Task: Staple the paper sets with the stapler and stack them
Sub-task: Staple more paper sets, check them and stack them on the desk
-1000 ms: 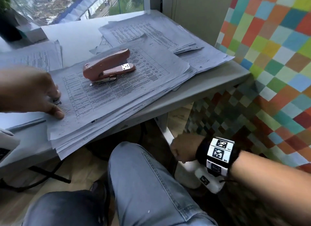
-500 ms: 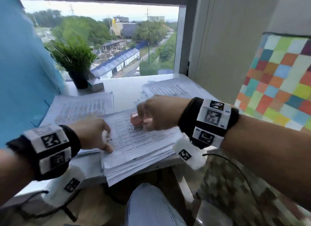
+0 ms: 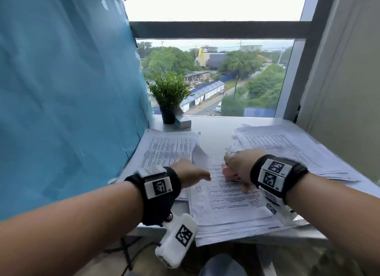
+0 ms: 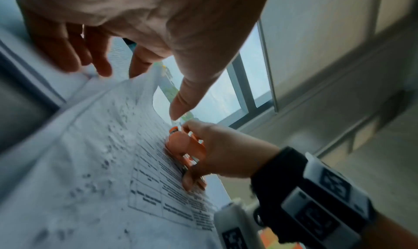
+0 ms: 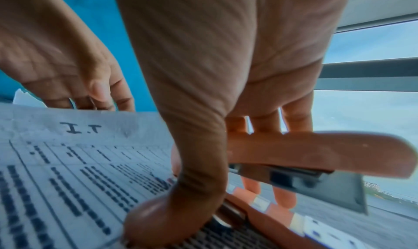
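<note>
On desk, mid-pile | right hand wraps stapler atop top set — left hand fingers bent at its corner | stapling just starting — stacking all left

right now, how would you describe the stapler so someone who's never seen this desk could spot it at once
Start at the window and come down the white desk to the nearest paper stack, the one between the two forearms. On its top sheet lies the stapler, gripped by the right hand. It is the only salmon-pink thing among the white printed pages.
</note>
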